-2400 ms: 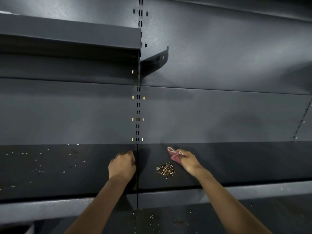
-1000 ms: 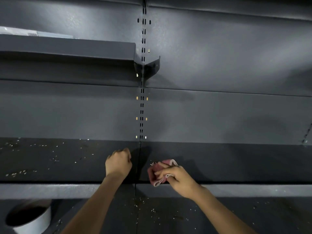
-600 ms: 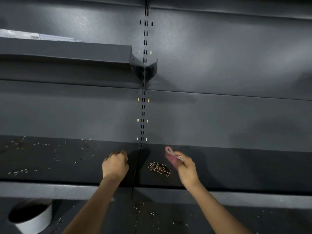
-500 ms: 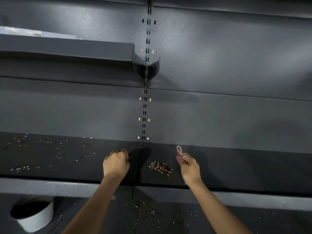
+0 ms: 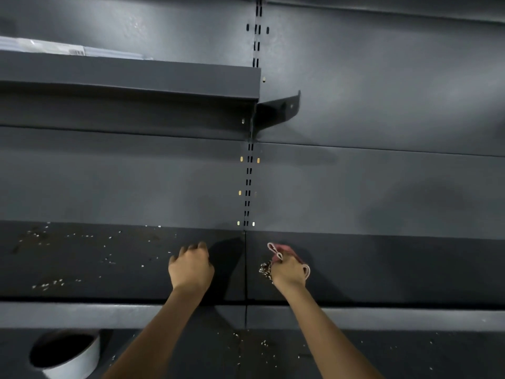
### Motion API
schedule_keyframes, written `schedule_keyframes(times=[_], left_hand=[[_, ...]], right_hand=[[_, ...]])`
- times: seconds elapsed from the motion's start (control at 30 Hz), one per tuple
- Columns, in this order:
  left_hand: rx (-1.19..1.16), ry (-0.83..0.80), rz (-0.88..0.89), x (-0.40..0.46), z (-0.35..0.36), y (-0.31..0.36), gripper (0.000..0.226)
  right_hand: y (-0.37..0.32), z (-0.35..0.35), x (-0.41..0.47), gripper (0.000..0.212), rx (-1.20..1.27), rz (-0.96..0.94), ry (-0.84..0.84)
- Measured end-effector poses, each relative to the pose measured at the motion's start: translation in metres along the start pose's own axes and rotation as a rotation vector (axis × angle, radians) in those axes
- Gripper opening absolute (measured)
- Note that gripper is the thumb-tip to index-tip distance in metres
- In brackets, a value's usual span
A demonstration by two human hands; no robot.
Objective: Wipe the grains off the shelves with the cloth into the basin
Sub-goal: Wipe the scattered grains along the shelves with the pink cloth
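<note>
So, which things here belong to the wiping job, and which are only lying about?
Belong to the job:
- pink cloth, held in the right hand
- grain pile beside that hand
- scattered grains on the left shelf part
- shelf
- white basin below left
- left hand, curled on the shelf

Just lying about:
- clear packet on the upper shelf
- bare bracket

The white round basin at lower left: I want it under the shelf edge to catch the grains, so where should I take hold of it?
Grip the white round basin by its near rim, coming from above with the idle left hand. The open top faces up and the rim looks free; its lower part is out of frame.
</note>
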State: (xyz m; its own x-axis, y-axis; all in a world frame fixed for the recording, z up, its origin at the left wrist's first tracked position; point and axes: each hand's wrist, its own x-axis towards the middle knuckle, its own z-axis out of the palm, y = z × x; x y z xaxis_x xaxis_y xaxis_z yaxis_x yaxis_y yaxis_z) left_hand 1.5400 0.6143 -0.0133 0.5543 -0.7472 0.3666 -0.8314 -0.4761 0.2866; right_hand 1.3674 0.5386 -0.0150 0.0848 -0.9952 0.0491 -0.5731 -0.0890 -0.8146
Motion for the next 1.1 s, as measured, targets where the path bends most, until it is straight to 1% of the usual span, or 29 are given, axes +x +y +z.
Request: schedule_keyframes(times=[0.07,0.23,0.37,0.43,0.5,0.63,0.73,0.97,1.03,1.1], left_hand=[[0.035,-0.010,0.020,0.006,-0.004,-0.017,0.019],[0.018,0.003,0.012,0.013,-0.014,-0.054,0.020],[-0.054,0.050,0.012,0.015,-0.018,-0.074,0.016],[-0.084,0.072,0.012,0.017,-0.019,-0.085,0.013],[-0.076,0.088,0.014,0.018,-0.021,-0.095,0.013],[-0.033,0.068,0.045,0.018,-0.024,-0.102,0.021],[-0.086,0.030,0.126,0.018,-0.023,-0.097,0.021],[-0.281,-0.015,0.159,0.006,-0.022,-0.057,0.016],[-0.290,-0.045,0.183,0.004,-0.018,-0.047,0.017],[-0.245,-0.050,0.215,0.004,-0.012,-0.041,0.019]], right_hand=[[-0.020,0.015,-0.013,0.024,0.048,0.033,-0.022],[-0.074,0.066,-0.039,0.030,0.066,0.062,-0.073],[-0.106,0.109,-0.063,0.030,-0.017,-0.007,-0.180],[-0.119,0.127,-0.072,0.036,0.005,-0.023,-0.209],[-0.128,0.137,-0.073,0.034,0.059,-0.032,-0.215],[-0.122,0.127,-0.064,0.021,0.171,-0.063,-0.099],[-0.105,0.098,-0.059,0.019,0.227,-0.040,-0.036],[-0.049,0.041,-0.055,0.026,0.133,0.073,0.126],[-0.039,0.032,-0.056,0.022,0.077,0.093,0.143],[-0.035,0.029,-0.056,0.019,-0.017,0.079,0.136]])
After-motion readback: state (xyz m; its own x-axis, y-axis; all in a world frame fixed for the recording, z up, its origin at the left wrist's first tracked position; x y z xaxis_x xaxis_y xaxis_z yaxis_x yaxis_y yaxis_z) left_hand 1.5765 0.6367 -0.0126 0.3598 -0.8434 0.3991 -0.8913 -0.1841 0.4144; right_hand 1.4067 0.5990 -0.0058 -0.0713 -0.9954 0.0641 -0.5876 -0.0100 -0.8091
